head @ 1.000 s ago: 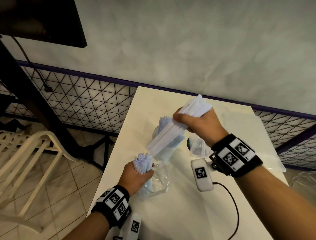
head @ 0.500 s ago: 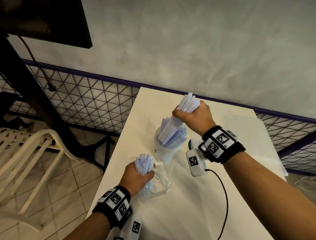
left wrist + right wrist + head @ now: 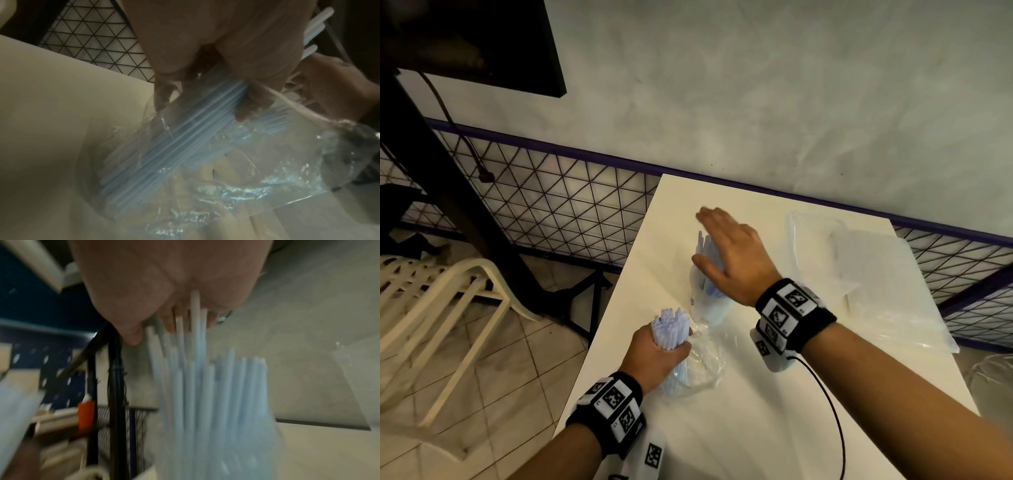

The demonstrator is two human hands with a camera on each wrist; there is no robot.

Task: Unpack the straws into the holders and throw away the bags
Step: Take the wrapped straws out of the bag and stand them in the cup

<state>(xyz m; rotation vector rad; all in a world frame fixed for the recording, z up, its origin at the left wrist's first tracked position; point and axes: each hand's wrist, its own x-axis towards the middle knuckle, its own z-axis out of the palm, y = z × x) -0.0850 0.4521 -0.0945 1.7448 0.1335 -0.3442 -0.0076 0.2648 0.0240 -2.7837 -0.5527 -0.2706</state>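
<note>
Now, left hand: the left hand (image 3: 654, 356) is wrapped tight round a bundle of pale blue plastic straws (image 3: 670, 329), near the left edge of the table, tops fanning out above the fist.
Bag: a crinkled clear plastic bag (image 3: 236, 170) hangs round the lower half of that bundle and spreads onto the table; the left wrist view shows the fingers (image 3: 249, 105) clamped through the plastic onto the straws.
Right hand: the right hand (image 3: 732, 260) hovers flat, fingers straight and apart, palm down over the holder, gripping nothing.
Holder: a clear plastic cup-shaped holder (image 3: 698, 301) stands just beyond the left fist, towards the middle of the table, with pale blue straws in the holder (image 3: 216, 394) standing upright.
Contact: in the right wrist view the tallest straw tips reach the palm; whether they truly touch is lost in the blur.
Table: a white rectangular table (image 3: 774, 428) runs away towards the grey wall.
Far right: more clear plastic bags (image 3: 876, 274) lie flat on the table's far right side.
Off the left edge: a cream plastic chair (image 3: 441, 308) sits on the tiled floor.
</note>
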